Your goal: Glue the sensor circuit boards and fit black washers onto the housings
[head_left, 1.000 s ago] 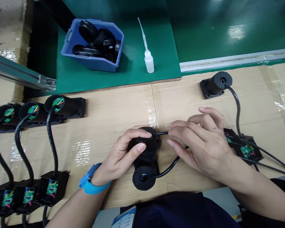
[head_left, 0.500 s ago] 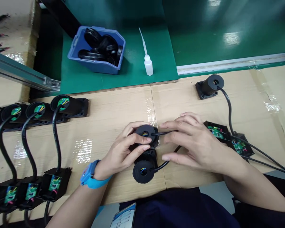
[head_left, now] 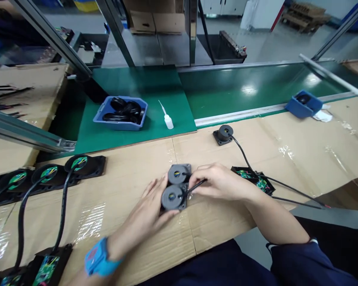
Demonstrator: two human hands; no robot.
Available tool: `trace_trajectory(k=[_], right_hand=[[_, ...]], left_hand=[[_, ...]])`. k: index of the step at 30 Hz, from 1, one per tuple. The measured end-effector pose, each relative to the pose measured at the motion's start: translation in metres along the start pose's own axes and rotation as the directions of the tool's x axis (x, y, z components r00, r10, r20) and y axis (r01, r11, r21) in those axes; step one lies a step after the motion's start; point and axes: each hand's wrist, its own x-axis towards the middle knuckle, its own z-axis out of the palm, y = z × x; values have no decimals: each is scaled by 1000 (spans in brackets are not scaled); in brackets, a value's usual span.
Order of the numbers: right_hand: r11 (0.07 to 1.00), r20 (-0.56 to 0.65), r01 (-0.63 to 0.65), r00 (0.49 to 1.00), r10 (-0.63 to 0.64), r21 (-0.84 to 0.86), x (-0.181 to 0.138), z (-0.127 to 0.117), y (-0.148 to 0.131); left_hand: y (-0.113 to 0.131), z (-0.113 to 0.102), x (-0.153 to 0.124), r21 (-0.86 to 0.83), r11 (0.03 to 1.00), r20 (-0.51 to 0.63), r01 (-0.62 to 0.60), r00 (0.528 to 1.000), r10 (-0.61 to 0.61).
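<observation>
1. Near black tube (head_left: 172,197) and far black tube (head_left: 179,174): set side by side on the cardboard-covered tabletop (head_left: 143,254), between the two hands. Coloured wires are seen through the hole in each round end.
2. Left hand (head_left: 150,204): laid against the left side of the paired tubes. Its fingers are extended side by side, with the thumb spread apart at the near tube's lower edge. A blue watch (head_left: 100,258) is worn on the wrist.
3. Right hand (head_left: 213,180): placed just right of the pair. Its fingers are drawn together, and the black cable (head_left: 198,186) of the near tube is pinched between them and the thumb.
4. Larger blue bin (head_left: 119,126): stood on the green mat (head_left: 155,95) and filled with black rounded parts (head_left: 127,110), heaped loosely.
5. White bottle (head_left: 168,121): stood right of that bin, topped by a thin spout; its contents cannot be told.
6. Smaller blue bin (head_left: 300,111): placed at the far right, with a dark object (head_left: 303,98) held inside.
7. Open black boxes (head_left: 264,184): laid beyond the right hand, with green circuit boards contained.
8. Open-ended tubes (head_left: 86,165): ranged at the left, with green boards and coloured wires enclosed.
</observation>
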Motion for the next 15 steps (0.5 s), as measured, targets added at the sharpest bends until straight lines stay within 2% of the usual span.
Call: trace_trajectory(k=[3, 7, 11, 15], right_hand=[[972, -188, -196, 967, 169, -132, -8, -15, 2], [882, -351, -402, 885, 305, -247, -21, -36, 12], [768, -491, -561, 786, 375, -310, -38, -54, 26], [646, -638, -692, 663, 391, -323, -52, -69, 50]], left_hand=[[-14, -9, 55, -32, 999, 142, -40, 989, 45], [-18, -12, 132, -27, 995, 144, -93, 985, 96], [9, -4, 187, 1, 987, 120, -160, 980, 159], [49, 5, 214, 66, 986, 22, -155, 988, 154]])
